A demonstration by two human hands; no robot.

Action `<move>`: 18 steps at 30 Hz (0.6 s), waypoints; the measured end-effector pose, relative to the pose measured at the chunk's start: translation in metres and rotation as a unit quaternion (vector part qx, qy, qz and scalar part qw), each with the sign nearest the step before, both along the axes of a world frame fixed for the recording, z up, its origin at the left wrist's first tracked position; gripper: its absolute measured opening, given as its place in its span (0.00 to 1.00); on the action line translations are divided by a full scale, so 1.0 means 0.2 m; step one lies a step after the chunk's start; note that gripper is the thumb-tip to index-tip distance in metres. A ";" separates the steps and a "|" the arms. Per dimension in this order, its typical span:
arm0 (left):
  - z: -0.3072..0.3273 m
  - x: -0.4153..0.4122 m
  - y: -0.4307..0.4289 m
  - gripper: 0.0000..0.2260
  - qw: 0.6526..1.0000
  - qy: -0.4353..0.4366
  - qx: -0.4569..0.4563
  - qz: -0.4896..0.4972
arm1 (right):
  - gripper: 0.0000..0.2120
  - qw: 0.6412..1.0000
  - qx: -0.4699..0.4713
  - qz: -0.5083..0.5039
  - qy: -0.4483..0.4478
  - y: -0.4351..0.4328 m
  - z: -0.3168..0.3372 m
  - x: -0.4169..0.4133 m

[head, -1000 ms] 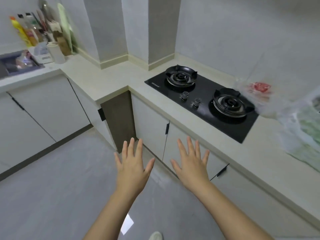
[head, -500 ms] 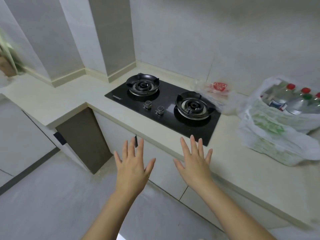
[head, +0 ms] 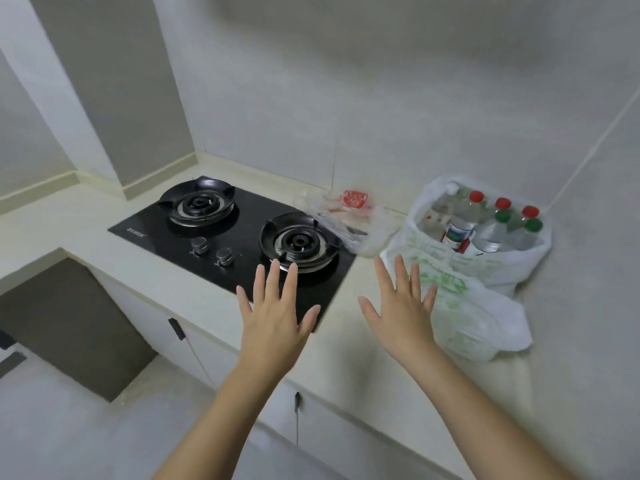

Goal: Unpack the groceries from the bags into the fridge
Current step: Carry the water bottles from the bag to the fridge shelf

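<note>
A white plastic bag with green print (head: 460,292) stands on the counter at the right, open at the top, holding several clear bottles (head: 491,230) with red and green caps. A smaller clear bag (head: 349,216) with something red inside lies between it and the stove. My left hand (head: 277,313) hovers over the stove's front right corner, fingers spread, empty. My right hand (head: 401,313) is held up just left of the white bag, fingers spread, holding nothing and not touching it. No fridge is in view.
A black two-burner gas stove (head: 221,233) with two knobs is set into the pale counter (head: 349,355). White cabinet doors (head: 194,341) run below. A dark recess (head: 69,323) opens at the left. Tiled walls stand behind.
The view has swung right and closer to the counter, bringing both bags fully into sight. Both hands stay spread and empty, now raised over the stove edge and counter.
</note>
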State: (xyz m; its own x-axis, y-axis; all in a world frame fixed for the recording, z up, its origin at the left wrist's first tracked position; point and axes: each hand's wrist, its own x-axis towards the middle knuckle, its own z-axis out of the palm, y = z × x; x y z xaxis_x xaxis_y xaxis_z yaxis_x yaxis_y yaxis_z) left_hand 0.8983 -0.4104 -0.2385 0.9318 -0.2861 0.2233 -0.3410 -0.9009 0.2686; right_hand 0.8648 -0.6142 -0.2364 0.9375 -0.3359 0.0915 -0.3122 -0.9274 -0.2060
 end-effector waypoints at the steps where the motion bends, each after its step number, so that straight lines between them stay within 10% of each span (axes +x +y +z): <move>1: 0.02 0.02 -0.08 0.34 1.000 -0.006 -0.004 -0.010 | 0.34 1.000 0.003 -0.013 -0.004 -0.08 0.01 0.01; 18: 0.20 0.57 -1.26 0.33 0.972 -0.041 0.038 -0.230 | 0.33 0.973 0.040 -0.228 -0.026 -1.09 0.13 0.32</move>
